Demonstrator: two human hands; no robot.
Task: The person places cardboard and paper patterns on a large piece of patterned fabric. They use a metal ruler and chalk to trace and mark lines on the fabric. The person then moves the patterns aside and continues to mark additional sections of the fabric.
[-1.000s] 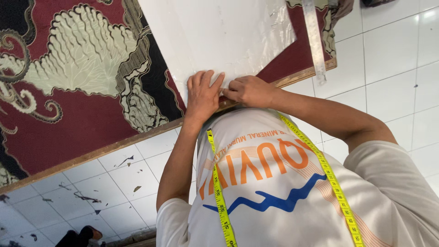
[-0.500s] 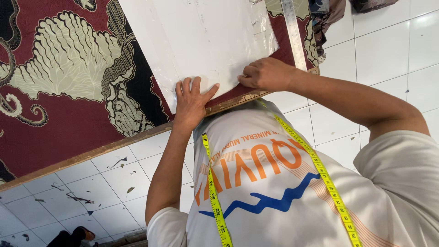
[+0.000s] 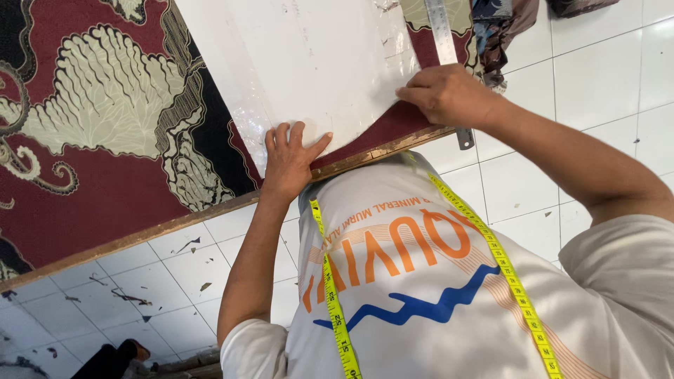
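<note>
- One white sheet point(image 3: 309, 63) lies flat on one big dark red cloth with cream swirls point(image 3: 105, 140), which covers a table with a wooden edge point(image 3: 175, 223).
- Two hands are on the sheet.
- The left hand point(image 3: 288, 158) lies flat and open, fingers spread, pressing down the near corner of the sheet. It grips nothing.
- The right hand point(image 3: 446, 95) is curled, fingertips pinching the sheet's near edge at its right end.
- One metal ruler point(image 3: 442, 42) lies on the cloth, just beside the right hand.
- One yellow measuring tape point(image 3: 335, 302) hangs down over the white shirt point(image 3: 421, 295) in two strips.
- Many little scraps point(image 3: 126, 298) lie on the white floor tiles point(image 3: 597, 70).
- Since half a second ago, the right hand has slid along the edge to the right, closer to the ruler. The left hand has stayed put.
</note>
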